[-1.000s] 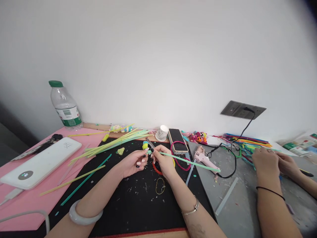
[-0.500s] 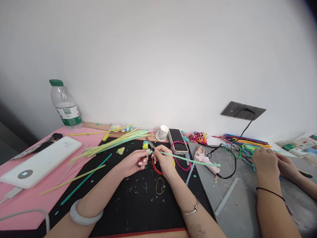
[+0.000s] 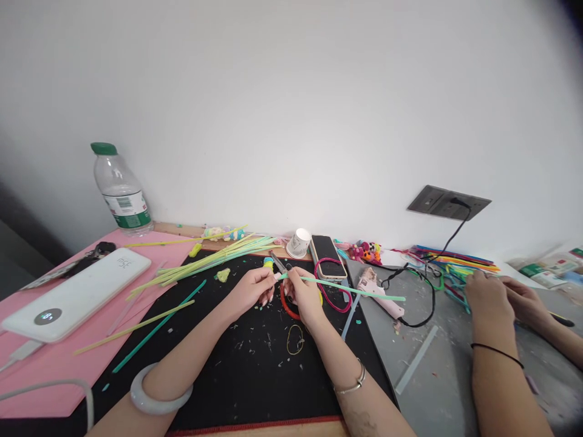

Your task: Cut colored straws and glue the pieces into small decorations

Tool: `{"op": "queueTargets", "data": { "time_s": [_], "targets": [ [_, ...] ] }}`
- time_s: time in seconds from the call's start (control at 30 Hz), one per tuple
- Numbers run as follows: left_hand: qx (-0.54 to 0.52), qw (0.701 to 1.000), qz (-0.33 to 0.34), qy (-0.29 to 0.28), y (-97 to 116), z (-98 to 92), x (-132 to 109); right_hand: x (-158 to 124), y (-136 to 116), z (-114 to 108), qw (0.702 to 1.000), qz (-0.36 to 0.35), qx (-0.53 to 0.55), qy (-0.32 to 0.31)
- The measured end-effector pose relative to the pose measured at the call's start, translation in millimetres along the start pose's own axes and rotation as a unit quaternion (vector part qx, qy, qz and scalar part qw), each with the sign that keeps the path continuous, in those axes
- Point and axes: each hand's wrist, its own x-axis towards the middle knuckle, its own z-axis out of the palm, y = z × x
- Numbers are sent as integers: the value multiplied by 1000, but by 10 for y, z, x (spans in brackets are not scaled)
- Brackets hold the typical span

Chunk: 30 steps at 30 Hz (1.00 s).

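My left hand pinches the near end of a long light-green pipe cleaner over the black mat. The stem stretches to the right past the pink glue gun. My right hand is closed around small scissors, whose blades point up-left at the stem's end. A small yellow and blue piece lies just behind the blades. A red ring lies under my right hand.
A bundle of green and yellow stems, a water bottle, a white power bank, a paper cup and a phone surround the mat. Another person's hands work among coloured stems at right.
My hands have drawn closer together and shifted slightly up. The green stem's far end has risen a little. The other person's hands barely moved.
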Motion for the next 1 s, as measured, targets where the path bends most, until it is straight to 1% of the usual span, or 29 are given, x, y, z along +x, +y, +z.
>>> {"op": "queueTargets", "data": {
  "time_s": [0.1,0.3,0.43,0.53,0.63,0.73,0.83,0.9,1.0],
  "targets": [
    [30,999,12,12,16,8,-6,-2,-6,-2,1000,-6,-5,7],
    [32,999,25,25,-22,-20,15,-4,-12,32,998,-7,58,-2],
    [40,997,32,57,-39,-27,29,6,0,33,997,-16,70,5],
    [56,994,56,72,-27,-23,18,13,7,24,995,17,98,-5],
    [101,988,86,76,-15,-23,-3,12,-1,18,992,44,114,-23],
    [137,983,99,77,-12,-28,-13,8,-19,20,994,15,108,-16],
    [126,984,92,89,-7,-30,-10,0,-32,28,997,-29,72,-2],
    [114,984,87,107,3,-25,-9,-9,-34,33,998,-50,40,-2],
    [130,976,95,147,25,-13,-18,-26,-30,41,998,-67,1,-5]
  ]
}}
